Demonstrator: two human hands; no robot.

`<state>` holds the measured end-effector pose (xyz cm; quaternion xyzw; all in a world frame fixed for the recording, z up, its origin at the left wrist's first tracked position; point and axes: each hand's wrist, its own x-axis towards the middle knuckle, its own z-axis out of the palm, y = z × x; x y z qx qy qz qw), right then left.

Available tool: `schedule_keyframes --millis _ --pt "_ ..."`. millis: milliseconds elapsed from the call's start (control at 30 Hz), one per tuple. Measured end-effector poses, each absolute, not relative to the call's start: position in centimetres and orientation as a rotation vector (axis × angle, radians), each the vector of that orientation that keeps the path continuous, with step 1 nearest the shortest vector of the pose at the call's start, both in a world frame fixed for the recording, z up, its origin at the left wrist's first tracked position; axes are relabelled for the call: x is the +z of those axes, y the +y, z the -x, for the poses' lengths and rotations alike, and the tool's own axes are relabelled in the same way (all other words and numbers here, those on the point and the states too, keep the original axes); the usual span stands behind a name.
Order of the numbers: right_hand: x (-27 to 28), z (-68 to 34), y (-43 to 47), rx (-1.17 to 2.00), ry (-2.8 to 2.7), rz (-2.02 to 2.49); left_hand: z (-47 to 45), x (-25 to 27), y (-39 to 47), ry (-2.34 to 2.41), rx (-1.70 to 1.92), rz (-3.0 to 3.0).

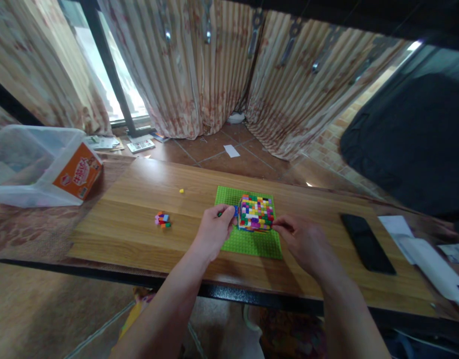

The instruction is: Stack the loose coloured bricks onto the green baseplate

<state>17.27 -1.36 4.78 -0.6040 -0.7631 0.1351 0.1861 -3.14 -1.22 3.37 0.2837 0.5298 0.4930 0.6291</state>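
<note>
A block built of many-coloured toy bricks (256, 212) stands on a green studded baseplate (251, 247). At its left side my left hand (216, 227) is closed, with a blue toy brick (235, 211) at its thumb and fingertips. A small dark green bit shows by the knuckles of that hand; its kind is unclear. My right hand (302, 239) has its thumb and forefinger pinched against the block's lower right edge. Whatever those fingertips hold, if anything, is hidden. Left of the baseplate lies a small cluster of coloured bricks (162, 219).
A lone yellow brick (182, 191) lies on the wooden board (139, 244). At the left is a clear plastic bin (35, 194) with an orange label. A black phone-like slab (367, 244) and white papers (397, 232) lie on the right. Curtains hang behind.
</note>
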Motion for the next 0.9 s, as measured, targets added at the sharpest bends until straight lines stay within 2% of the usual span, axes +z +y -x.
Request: schedule_keyframes --millis 400,900 --pt "4.2 -17.4 -0.8 0.741 -1.805 1.739 3.0 3.4 -1.3 1.218 1.124 -0.656" --pt "3.8 -17.8 -0.5 0.838 -1.600 1.492 2.6 3.1 -1.4 1.202 1.118 -0.661"
